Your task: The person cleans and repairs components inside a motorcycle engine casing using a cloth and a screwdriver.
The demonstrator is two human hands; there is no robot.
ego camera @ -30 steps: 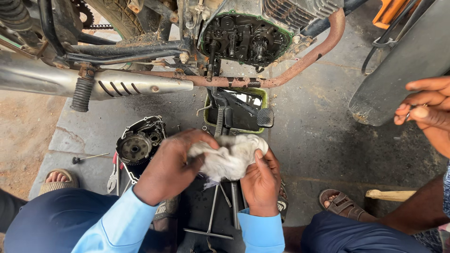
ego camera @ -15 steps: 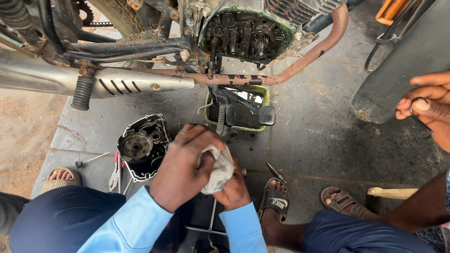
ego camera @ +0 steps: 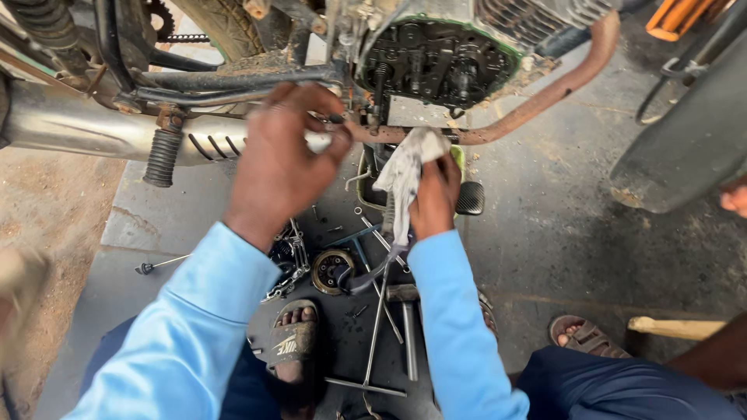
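- Both hands have risen from the lap toward the open engine since the earlier frames, and the white rag went up with them.
- Head view: the left hand (ego camera: 284, 159) is raised in front of the exhaust pipe (ego camera: 85, 124), its fingers curled and pressed near together close to the rusty frame tube (ego camera: 537, 101); whether it pinches a small part, one cannot tell.
- The right hand (ego camera: 436, 194) is closed around the white rag (ego camera: 405, 175), which hangs down from the fist and reaches up just under the open engine case (ego camera: 440, 58).
- The engine case shows dark gears inside, with a green gasket line along its rim.
- A black rubber footpeg (ego camera: 163, 155) sticks down below the exhaust pipe, left of the left hand.
- On the dark ground between the knees lie a round clutch part (ego camera: 331, 268), a long T-handle wrench (ego camera: 373, 334) and a chain piece (ego camera: 288, 272).
- The person's foot in a black sandal (ego camera: 292, 342) rests near these tools.
- Both arms wear light blue sleeves (ego camera: 187, 334).
- At the right edge, another person's foot in a brown sandal (ego camera: 583, 334) stands on the concrete, well apart from the hands.
- A black tyre (ego camera: 692, 140) fills the upper right corner.
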